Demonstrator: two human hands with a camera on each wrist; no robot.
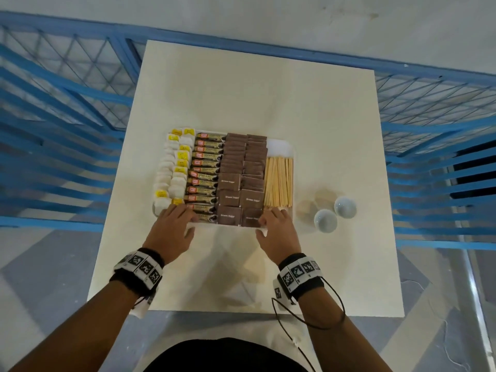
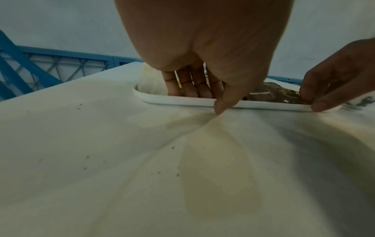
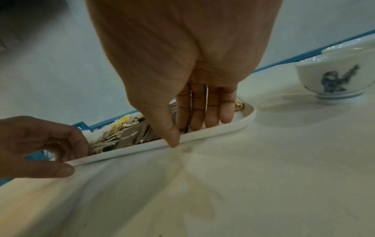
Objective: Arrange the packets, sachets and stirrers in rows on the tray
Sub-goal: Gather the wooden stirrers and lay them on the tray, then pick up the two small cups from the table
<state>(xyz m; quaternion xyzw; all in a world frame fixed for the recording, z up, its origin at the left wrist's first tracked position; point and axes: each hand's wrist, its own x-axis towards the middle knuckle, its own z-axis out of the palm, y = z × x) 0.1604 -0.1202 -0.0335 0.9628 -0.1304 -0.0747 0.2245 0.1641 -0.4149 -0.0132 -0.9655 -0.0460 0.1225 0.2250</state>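
A white tray lies on the table and holds rows of white and yellow tea bags, coffee sachets, brown sugar packets and wooden stirrers. My left hand pinches the tray's near rim at the left: its fingers lie inside on the sachets and its thumb presses the outside. My right hand pinches the same rim further right, fingers inside beside the stirrer ends, thumb on the outer edge.
Two small white bowls with blue figures stand on the table just right of the tray; one bowl is near my right hand. Blue mesh railing surrounds the table on three sides.
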